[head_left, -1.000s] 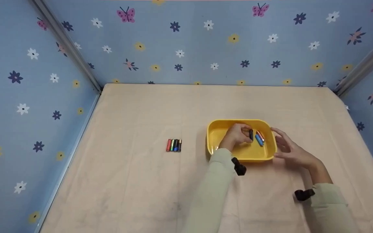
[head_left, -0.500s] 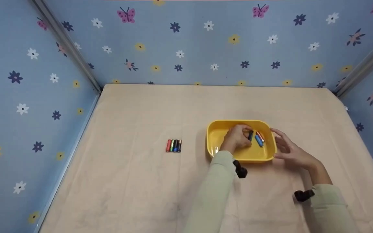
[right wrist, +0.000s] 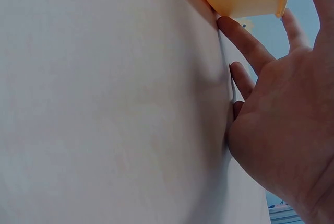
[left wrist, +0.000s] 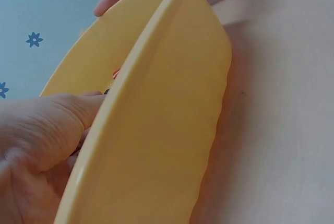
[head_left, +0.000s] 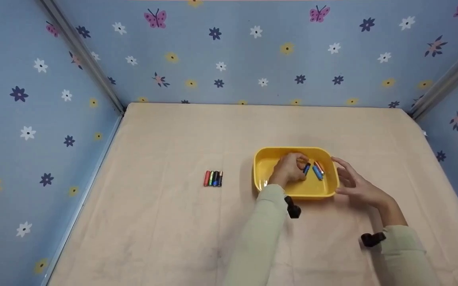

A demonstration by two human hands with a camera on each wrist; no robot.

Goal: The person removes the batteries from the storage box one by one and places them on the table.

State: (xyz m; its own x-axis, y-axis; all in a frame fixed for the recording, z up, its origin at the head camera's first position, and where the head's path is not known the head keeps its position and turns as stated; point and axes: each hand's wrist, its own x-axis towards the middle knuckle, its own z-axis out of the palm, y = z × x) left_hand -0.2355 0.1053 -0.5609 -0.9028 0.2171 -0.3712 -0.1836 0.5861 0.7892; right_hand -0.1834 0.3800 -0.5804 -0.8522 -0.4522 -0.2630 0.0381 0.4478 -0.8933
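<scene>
My left hand point(head_left: 288, 169) reaches into a yellow plastic tub point(head_left: 284, 149) and pinches a dark battery point(head_left: 306, 169), which tilts beside the fingertips. Just right of it, a blue battery point(head_left: 317, 172) and a red-and-silver battery point(head_left: 319, 166) lie together on the tub floor. Outside the tub, my right hand point(head_left: 362, 188) touches its right end with spread fingers. The left wrist view shows the tub wall point(left wrist: 151, 114) hiding most of the left fingers. In the right wrist view the fingers point(right wrist: 248, 41) reach up to the tub's end.
Left of the tub, several batteries lie side by side in a row, a red battery point(head_left: 206, 178) at its left end. A pale cloth point(head_left: 165, 222) covers the table. Patterned blue panels point(head_left: 237, 51) rise behind and at both sides.
The dark battery has tilted and shifted slightly left within the left hand's fingers. The right hand has stayed at the tub's right end.
</scene>
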